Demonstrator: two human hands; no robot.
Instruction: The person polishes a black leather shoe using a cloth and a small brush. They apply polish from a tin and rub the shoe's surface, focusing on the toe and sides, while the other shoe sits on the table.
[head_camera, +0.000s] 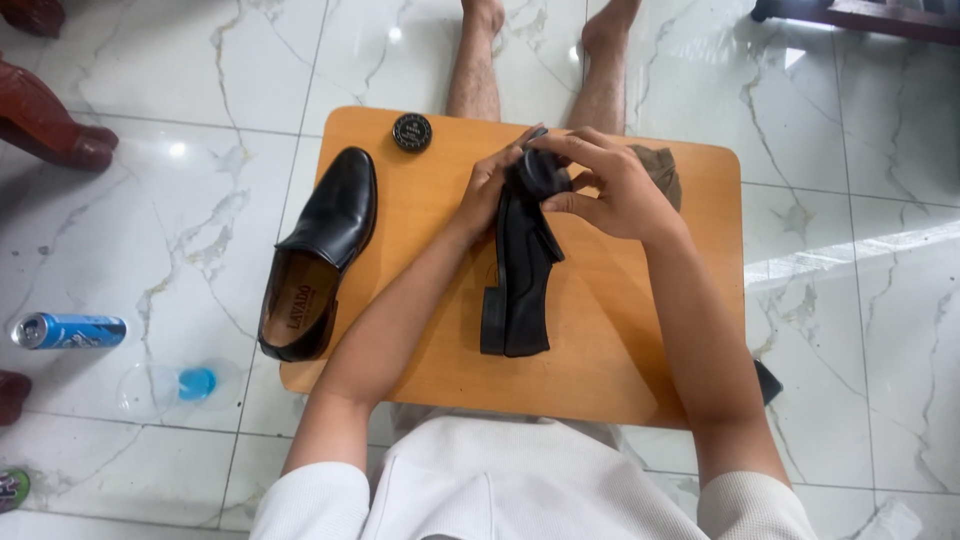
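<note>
A black leather shoe (520, 280) lies on its side in the middle of a small wooden table (600, 340), sole to the left. My left hand (490, 185) grips its toe end from the left. My right hand (610, 180) presses a dark round applicator (545, 172) against the toe. A second black shoe (320, 250) stands upright on the table's left part, its tan insole showing. A round black tin of polish (412, 132) sits closed near the far edge.
A brown cloth (662, 168) lies on the table behind my right hand. My bare legs (475, 70) stretch out under the table over a white marble floor. A blue can (68, 330) and a clear plastic bottle (175, 385) lie on the floor at left. Dark wooden furniture feet (50, 125) stand at the far left.
</note>
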